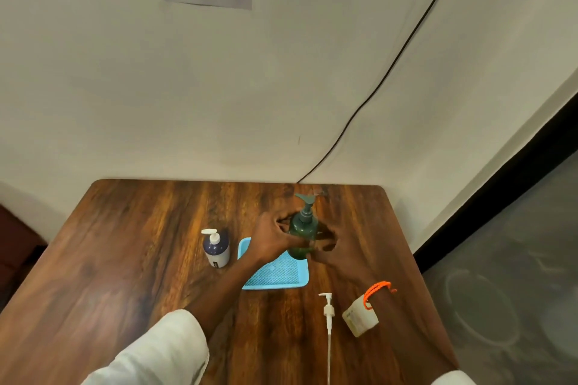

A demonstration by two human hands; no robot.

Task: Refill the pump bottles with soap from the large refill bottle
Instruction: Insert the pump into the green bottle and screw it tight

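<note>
A wooden table (131,259) fills the lower half of the frame, set against a pale wall.

Left of centre stands a dark blue pump bottle (216,250) with a white pump head, upright and untouched; its fill level cannot be seen.

Just right of it lies a light blue tray (278,275), with nothing visible in its uncovered part.

At centre, the left hand (269,241) wraps its fingers around the left side of a dark green pump bottle (302,236), which stands upright at the tray's upper right corner with its pump head on. The right hand (325,247) holds the bottle's other side, fingers curled.

The step looks like gripping the bottle to unscrew its pump: best to keep the body steady with one hand and twist only the collar with the other.

Lower right, a loose white pump (327,309) with a long tube lies on the table beside a cream container (359,319), partly hidden by the right wrist.
</note>
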